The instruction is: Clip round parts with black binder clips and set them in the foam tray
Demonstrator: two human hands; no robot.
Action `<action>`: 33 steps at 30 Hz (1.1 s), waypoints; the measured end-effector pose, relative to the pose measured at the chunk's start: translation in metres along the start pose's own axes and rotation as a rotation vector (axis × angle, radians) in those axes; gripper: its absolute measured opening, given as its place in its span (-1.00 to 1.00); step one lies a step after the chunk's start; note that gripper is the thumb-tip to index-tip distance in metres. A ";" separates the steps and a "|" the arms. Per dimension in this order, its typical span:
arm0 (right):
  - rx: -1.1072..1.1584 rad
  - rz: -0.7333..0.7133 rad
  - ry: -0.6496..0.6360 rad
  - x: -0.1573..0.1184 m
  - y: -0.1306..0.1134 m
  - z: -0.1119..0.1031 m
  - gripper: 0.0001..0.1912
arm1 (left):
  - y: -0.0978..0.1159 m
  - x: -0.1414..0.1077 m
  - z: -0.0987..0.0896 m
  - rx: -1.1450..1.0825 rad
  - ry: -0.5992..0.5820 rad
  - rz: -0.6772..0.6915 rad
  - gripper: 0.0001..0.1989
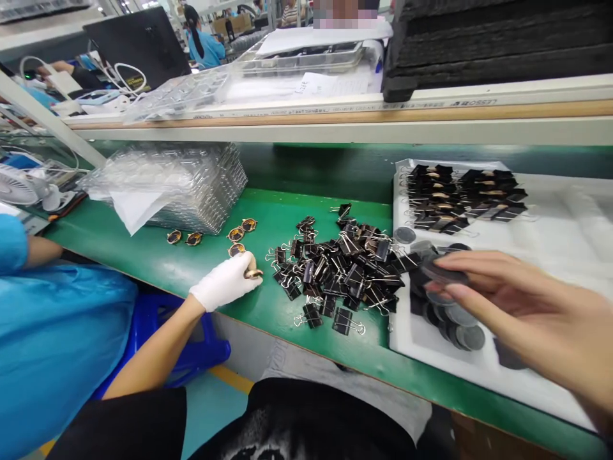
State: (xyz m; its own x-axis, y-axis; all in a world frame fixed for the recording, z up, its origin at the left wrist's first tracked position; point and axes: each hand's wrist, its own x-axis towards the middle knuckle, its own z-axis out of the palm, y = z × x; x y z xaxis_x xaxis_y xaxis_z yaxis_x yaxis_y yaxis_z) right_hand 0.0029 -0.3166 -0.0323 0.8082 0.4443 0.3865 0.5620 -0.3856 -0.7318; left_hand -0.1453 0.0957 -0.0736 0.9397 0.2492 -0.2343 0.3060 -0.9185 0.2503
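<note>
My left hand (225,281), in a white glove, pinches a small round gold-rimmed part (253,273) just above the green table (282,326). Several similar gold-rimmed parts (236,234) lie beyond it and to its left. My bare right hand (498,294) holds a dark round disc (443,271) between thumb and fingers, over the white foam tray (541,239). Beneath it lie more dark discs (467,335). A heap of black binder clips (335,262) sits between my hands. At the tray's back, rows of black clips (435,191) grip small parts.
Stacked clear plastic trays (182,185) stand at the back left. A shelf edge (335,131) runs across above the table. A person in blue (57,345) sits close at the left, near a blue stool (205,345).
</note>
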 end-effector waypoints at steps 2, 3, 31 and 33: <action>0.128 0.033 -0.078 0.002 -0.012 0.014 -0.80 | 0.005 0.002 0.001 -0.062 0.063 0.002 -0.79; 0.180 0.069 -0.104 0.004 -0.017 0.020 -0.80 | 0.010 0.003 0.000 -0.104 0.124 -0.009 -0.76; 0.621 0.220 -0.158 0.019 -0.019 0.069 -0.87 | 0.156 0.062 -0.035 -0.311 -0.213 0.835 -0.39; 0.660 0.261 -0.152 0.020 -0.016 0.067 -0.88 | 0.146 0.076 -0.052 -0.181 -0.154 0.783 -0.49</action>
State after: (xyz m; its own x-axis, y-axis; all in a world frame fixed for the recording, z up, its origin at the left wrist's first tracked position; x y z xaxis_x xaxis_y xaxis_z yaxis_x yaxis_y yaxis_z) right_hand -0.0013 -0.2475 -0.0500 0.8411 0.5303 0.1063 0.0923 0.0529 -0.9943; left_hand -0.0210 -0.0033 -0.0064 0.8638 -0.5011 -0.0513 -0.3983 -0.7418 0.5395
